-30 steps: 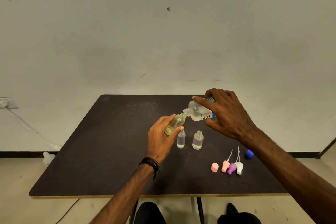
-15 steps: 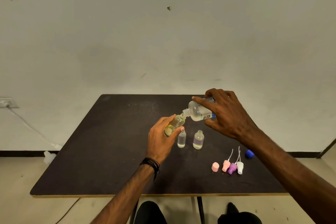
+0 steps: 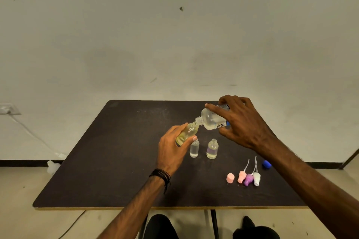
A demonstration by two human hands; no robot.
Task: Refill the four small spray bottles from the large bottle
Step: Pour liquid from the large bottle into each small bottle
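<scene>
My right hand (image 3: pixel 242 124) grips the large clear bottle (image 3: pixel 210 121), tipped with its neck down to the left. Its mouth meets the opening of a small yellowish bottle (image 3: pixel 186 133), which my left hand (image 3: pixel 172 147) holds tilted above the dark table (image 3: pixel 116 161). Two more small open bottles stand upright just below: a slim clear one (image 3: pixel 194 149) and a rounder one with a purple band (image 3: pixel 212 149). A fourth small bottle is not visible.
Near the table's front right lie a pink cap (image 3: pixel 230 178) and three spray heads with tubes: pink (image 3: pixel 241 176), purple (image 3: pixel 248 179), white (image 3: pixel 256 178). A blue cap (image 3: pixel 266 164) lies by my right forearm. A cable and white plug run along the floor at left.
Both hands and the two joined bottles hold nearly the same pose; the small bottle's yellowish liquid level looks slightly higher.
</scene>
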